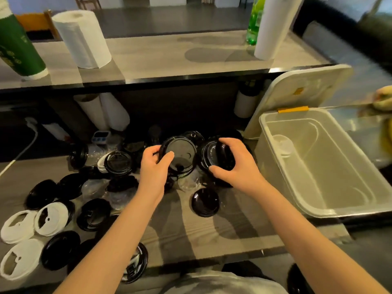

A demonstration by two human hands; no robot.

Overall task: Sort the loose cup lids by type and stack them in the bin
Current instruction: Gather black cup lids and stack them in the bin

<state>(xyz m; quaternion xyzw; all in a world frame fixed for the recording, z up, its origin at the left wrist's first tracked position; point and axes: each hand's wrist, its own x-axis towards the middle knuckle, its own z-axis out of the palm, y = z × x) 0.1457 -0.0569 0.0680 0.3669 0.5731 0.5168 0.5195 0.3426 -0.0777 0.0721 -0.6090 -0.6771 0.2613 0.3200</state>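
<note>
1. The left hand [153, 166] holds a black lid [179, 154] up off the counter [222, 230], tilted so its round face shows; the thumb lies across the lid's near face and the other fingers curl behind its left edge.
2. The right hand [235, 164] grips a second lot of black lids [216, 155], which looks like a short stack; the fingers arch over its top and the thumb presses at its lower edge.
3. The two held lots sit side by side, close to each other, above the back of the loose pile.
4. Loose black lids [204, 202] lie scattered on the counter, most of them left of the forearms, with one alone between the arms.
5. Three white lids [51, 219] lie at the left edge of the counter, two of them overlapping.
6. Some clear lids [95, 188] are mixed into the pile, hard to count.
7. The bin [282, 177], a pale plastic box, stands on the right of the counter, just beside the right hand, with its hinged cover [297, 96] propped open behind it.
8. Inside the bin a small stack of clear lids [283, 145] stands in the far left corner.
9. On the raised shelf [169, 60] behind stand a roll of paper towel [82, 39], a green cup stack [19, 47] and a green bottle [255, 20].
</note>
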